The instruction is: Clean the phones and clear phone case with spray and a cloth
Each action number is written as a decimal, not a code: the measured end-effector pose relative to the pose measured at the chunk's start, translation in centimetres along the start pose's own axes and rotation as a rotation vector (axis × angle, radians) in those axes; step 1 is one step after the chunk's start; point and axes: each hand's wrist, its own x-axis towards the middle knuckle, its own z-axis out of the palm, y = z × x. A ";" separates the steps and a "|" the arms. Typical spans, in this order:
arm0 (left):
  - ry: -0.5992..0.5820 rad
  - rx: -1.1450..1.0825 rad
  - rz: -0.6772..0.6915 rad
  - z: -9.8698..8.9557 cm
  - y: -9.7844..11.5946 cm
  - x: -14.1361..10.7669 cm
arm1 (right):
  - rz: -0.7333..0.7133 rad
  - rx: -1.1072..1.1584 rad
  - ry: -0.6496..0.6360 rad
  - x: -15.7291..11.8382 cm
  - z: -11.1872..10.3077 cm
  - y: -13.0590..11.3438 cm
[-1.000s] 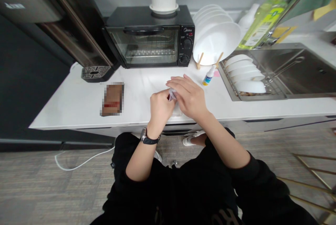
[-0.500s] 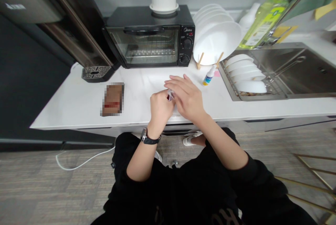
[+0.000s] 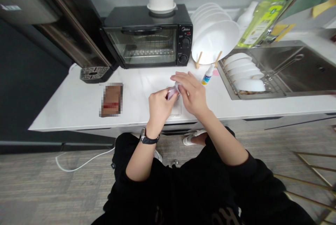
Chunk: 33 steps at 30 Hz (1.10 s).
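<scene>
1. The left grip (image 3: 159, 107) is pinching a small pale packet (image 3: 172, 93) with a dark red patch between thumb and fingers, holding it just above the bench (image 3: 136, 90).
2. The right grip (image 3: 193, 95) is reaching over the packet's far end, with its fingers (image 3: 182, 77) curving down and appearing to touch it. I cannot tell whether they are gripping it.
3. The packet is sitting between the two grips, and a clear plastic piece (image 3: 176, 107) is lying on the bench just beneath them.
4. Judging by the hands, the step in hand seems to be working at the packet's end with both grips.
5. The next move appears to be calling for careful fingertip control, since the packet is small and partly hidden.
6. Beyond the right grip, a small dropper bottle (image 3: 208, 75) is standing near the metal sink (image 3: 296, 72). Beyond the left grip, a blurred brown box (image 3: 111, 99) is lying on the bench, and a black toaster oven (image 3: 147, 42) is sitting ahead of both grips.
</scene>
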 end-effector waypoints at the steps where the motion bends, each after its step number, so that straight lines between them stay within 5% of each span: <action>1: 0.004 -0.021 0.002 0.0 0.0 -0.1 | 0.028 0.008 0.031 -0.1 -0.2 0.5; 8: 0.011 -0.026 -0.015 0.1 0.1 -0.1 | 0.034 0.013 0.045 0.0 -0.2 0.1; 17: 0.006 0.050 -0.080 0.3 -0.7 0.0 | -0.119 -0.068 -0.130 0.2 2.0 -2.9; 33: 0.009 -0.029 0.002 0.2 0.0 -0.2 | 0.035 0.102 0.066 0.2 -0.1 0.8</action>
